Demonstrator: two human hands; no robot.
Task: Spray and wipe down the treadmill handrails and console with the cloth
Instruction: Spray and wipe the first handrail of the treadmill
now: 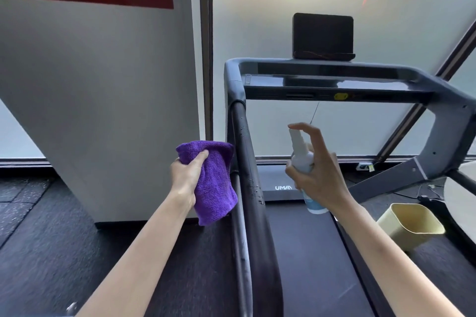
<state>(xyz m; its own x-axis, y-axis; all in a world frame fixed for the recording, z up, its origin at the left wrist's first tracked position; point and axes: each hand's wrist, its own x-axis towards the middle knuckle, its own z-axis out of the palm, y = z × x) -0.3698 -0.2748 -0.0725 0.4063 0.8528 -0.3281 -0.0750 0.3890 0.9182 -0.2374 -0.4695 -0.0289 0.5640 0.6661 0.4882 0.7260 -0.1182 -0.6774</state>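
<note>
My left hand (186,175) grips a bunched purple cloth (213,183) just left of the treadmill's black left handrail (248,162), with the cloth's edge against the rail. Droplets speckle that rail. My right hand (319,175) holds a small white spray bottle (301,159) to the right of the rail, nozzle aimed left at it, forefinger raised above the pump top. The dark console (334,85) spans the top between the grey uprights, and a black tablet stand (323,36) sits on it. The right handrail (461,177) is only partly visible at the right edge.
A white pillar (116,110) stands close on the left of the treadmill. A pale yellow bin (409,224) sits on the floor to the right of the belt (309,252). Frosted glass panels lie behind the console. Cables run along the floor at the far right.
</note>
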